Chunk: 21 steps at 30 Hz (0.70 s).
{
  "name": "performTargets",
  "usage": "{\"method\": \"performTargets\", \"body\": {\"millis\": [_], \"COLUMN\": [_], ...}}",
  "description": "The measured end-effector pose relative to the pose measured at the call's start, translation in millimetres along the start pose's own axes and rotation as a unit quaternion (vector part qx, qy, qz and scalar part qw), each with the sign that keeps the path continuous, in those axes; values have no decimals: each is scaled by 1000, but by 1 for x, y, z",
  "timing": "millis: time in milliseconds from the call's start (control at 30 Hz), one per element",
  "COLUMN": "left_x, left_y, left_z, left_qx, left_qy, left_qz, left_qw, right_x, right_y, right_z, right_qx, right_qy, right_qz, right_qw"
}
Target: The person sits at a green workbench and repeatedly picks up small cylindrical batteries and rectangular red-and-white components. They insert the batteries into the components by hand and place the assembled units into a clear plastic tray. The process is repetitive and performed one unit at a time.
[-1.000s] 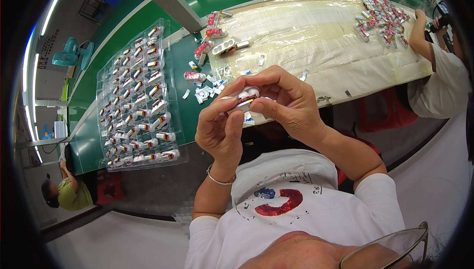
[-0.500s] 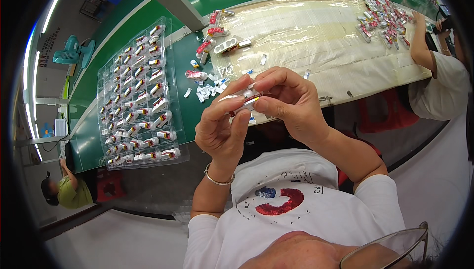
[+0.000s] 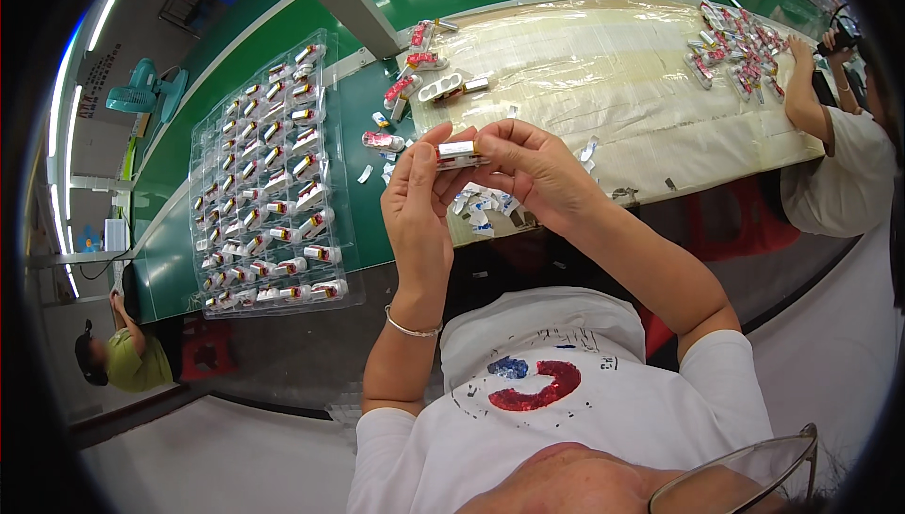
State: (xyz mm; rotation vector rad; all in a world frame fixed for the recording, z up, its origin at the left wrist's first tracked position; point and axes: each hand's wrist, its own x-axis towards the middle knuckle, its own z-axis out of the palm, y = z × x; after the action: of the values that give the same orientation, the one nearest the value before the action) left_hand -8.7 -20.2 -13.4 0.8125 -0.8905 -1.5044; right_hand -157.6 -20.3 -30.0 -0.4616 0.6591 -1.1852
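White-and-red piece (image 3: 458, 150), probably light, stiff and smooth, best held at its ends; left hand (image 3: 420, 201) and right hand (image 3: 544, 171) pinch it.

Left hand (image 3: 415, 193) and right hand (image 3: 551, 179) cover both ends of the held piece (image 3: 459, 149); its underside is out of sight. Paper slips (image 3: 483, 201) sit partly behind the hands. Far pile (image 3: 740, 57) is too small to sort individually. Co-worker (image 3: 834, 179) at right gets cut off at frame edge.
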Motion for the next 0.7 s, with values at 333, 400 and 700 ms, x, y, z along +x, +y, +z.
{"method": "performTargets", "body": {"millis": [333, 400, 700], "left_x": [5, 3, -3], "left_y": [-1, 0, -13], "left_z": [-14, -12, -26], "left_qx": [-6, -2, 136], "left_qy": [7, 5, -3], "left_qz": [-38, -18, 69], "left_qw": [999, 1000, 988], "right_x": [1, 2, 1], "right_y": [-2, -1, 6], "right_z": [-4, -3, 3], "right_qx": [-73, -90, -132], "right_qy": [-23, -19, -30], "right_qz": [-1, -6, -46], "right_qw": [997, 996, 990]}}
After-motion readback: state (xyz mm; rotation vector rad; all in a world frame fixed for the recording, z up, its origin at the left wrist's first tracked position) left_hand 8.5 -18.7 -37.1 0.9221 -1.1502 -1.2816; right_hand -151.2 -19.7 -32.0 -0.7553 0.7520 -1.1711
